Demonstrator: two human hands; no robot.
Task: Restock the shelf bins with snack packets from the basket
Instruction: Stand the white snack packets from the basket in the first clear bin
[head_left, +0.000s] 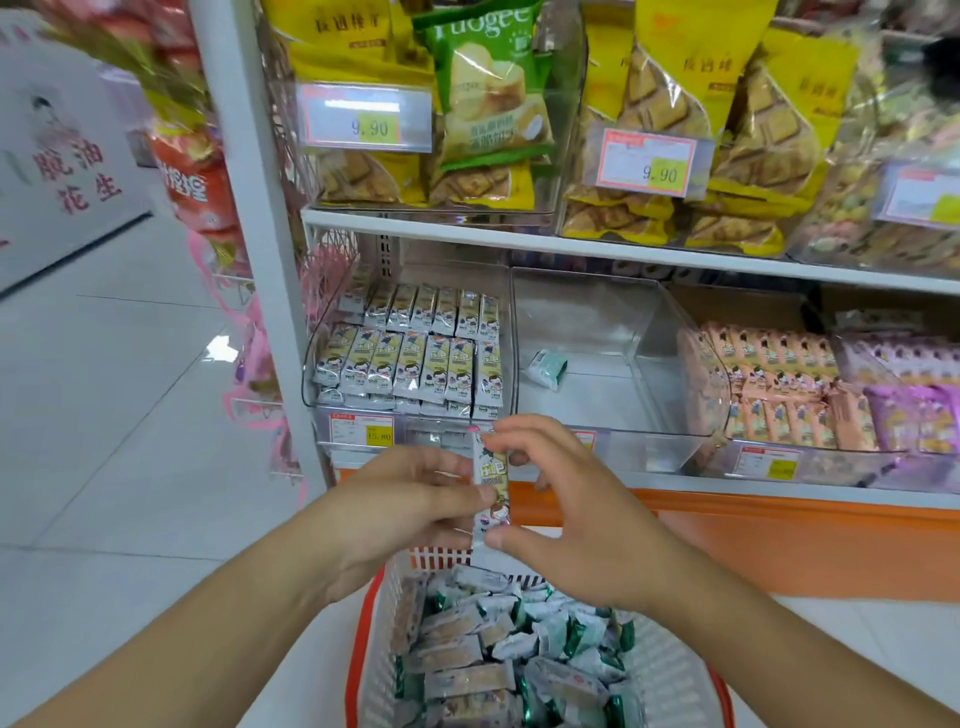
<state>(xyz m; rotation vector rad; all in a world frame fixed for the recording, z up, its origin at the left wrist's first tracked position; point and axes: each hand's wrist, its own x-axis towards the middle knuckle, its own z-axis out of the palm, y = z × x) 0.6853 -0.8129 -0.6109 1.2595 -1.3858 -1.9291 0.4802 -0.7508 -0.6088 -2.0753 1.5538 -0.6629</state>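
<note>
White glossy floor tiles (130, 395) fill the left of the frame; a white metal shelf unit (519, 244) with an orange base panel (779, 540) takes up the right. At lower centre both hands hold one narrow, upright snack packet (491, 488) of shiny printed foil above the basket (670, 670); the left hand (410, 509) pinches its long edge between thumb and curled fingers; the right hand (561, 514) clamps it end to end, fingertips on top, thumb under the bottom. That basket, white plastic lattice with an orange rim, is heaped with crinkled white and green packets (509, 644). On the middle shelf stand clear, curved plastic bins: the left bin (322, 332) holds neat upright rows of similar packets; the centre bin (649, 332) holds a single green-white packet (546, 368); the right bin (711, 395) holds pink packets (779, 384). Upper bins carry glossy yellow and green bags (488, 104) behind price tags (366, 120).
</note>
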